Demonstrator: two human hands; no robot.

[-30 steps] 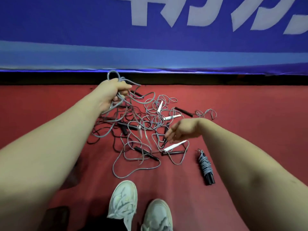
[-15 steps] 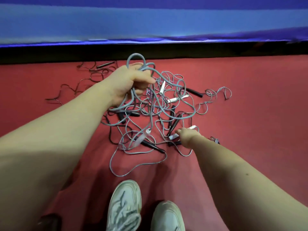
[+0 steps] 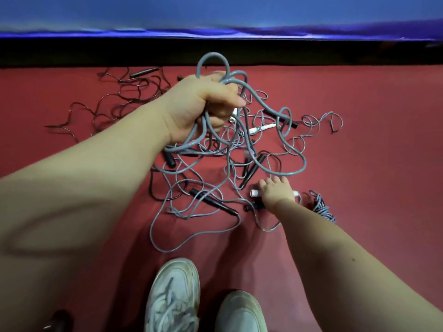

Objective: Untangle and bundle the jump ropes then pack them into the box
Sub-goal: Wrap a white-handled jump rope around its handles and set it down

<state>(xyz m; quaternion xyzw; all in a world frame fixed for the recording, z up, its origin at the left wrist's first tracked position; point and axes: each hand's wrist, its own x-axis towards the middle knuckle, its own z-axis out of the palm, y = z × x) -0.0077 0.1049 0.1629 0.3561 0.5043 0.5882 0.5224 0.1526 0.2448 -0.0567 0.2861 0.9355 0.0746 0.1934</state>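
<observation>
— Jump ropes [image 3: 227,164]: where are they now?
— Knotted on the red floor [image 3: 371,164] ahead of my shoes. A thin dark rope [image 3: 124,92] trails apart at far left. My left hand [image 3: 203,109] clenches a fistful of grey cord [image 3: 212,58], lifted higher than a second ago. My right hand [image 3: 275,192], empty then, has dropped and closes round a white handle [image 3: 254,193].
— Meaning?
— I judge one rope can now be drawn free. A finished bundle [image 3: 322,209] lies just beside my right wrist. The floor runs on rightward, which gives room to pull. No box shows.
</observation>
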